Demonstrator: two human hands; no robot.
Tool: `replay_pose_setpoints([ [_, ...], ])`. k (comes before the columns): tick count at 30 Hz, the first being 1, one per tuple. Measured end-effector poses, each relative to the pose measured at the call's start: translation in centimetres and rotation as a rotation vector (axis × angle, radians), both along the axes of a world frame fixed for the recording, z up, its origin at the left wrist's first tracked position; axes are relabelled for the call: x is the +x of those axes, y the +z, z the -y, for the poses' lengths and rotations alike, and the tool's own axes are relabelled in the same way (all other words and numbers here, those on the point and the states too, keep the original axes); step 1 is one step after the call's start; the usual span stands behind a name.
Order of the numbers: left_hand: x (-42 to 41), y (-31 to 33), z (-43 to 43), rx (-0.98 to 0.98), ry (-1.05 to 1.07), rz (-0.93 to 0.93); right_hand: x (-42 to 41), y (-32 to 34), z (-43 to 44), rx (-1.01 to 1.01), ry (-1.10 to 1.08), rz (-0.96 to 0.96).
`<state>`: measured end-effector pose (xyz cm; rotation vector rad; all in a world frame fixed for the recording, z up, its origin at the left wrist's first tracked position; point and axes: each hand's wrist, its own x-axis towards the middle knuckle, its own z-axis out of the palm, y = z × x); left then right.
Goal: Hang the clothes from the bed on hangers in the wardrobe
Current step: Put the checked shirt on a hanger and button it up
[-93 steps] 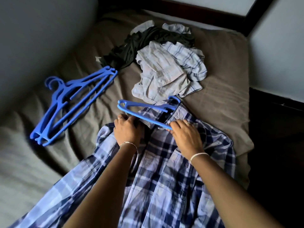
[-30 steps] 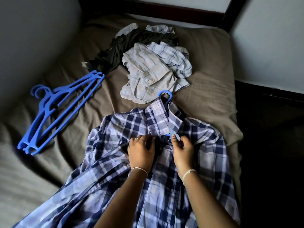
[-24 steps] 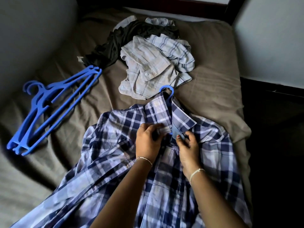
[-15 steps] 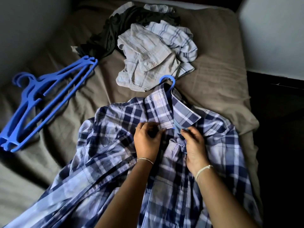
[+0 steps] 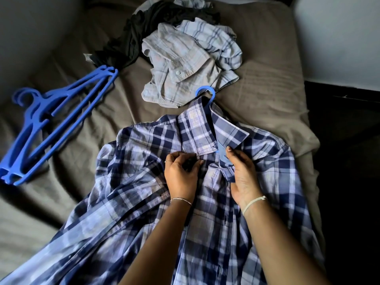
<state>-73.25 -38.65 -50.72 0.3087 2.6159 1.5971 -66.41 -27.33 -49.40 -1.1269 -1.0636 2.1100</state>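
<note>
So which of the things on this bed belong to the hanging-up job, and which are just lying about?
In the job: plaid shirt, pinched near the collar by the left hand and right hand; blue hanger inside it, hook showing; spare hangers; pile of unhung clothes.
Just there: brown bedsheet; pale wall.

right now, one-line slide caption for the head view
Left hand and right hand pinch the front of a plaid shirt, blue hanger hook poking from its collar.
</note>
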Motion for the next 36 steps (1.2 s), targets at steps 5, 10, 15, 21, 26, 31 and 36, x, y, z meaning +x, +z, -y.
replay_pose_setpoints([
  [5,0.1,0.2,0.4,0.022,0.028,0.05,0.3,0.1,0.1,0.037,0.003,-0.036],
  [10,0.0,0.2,0.6,-0.008,-0.014,0.046,0.3,0.1,0.2,0.018,-0.023,-0.015],
  [15,-0.1,-0.1,0.5,-0.045,-0.049,0.019,0.3,0.2,0.2,-0.002,-0.024,-0.012],
  [21,-0.2,0.1,0.7,-0.03,-0.059,0.063,0.7,0.2,0.2,-0.007,0.051,-0.042],
  [26,-0.5,1.0,1.0,0.346,-0.009,0.371,1.3,0.4,0.2,0.02,0.127,-0.114],
  [31,0.4,3.5,0.0,0.798,-0.073,0.645,1.3,-0.1,1.1,0.102,0.084,-0.016],
  [36,0.6,3.4,-1.4,0.937,-0.054,0.792,1.4,-0.3,1.4,0.056,0.046,-0.027],
])
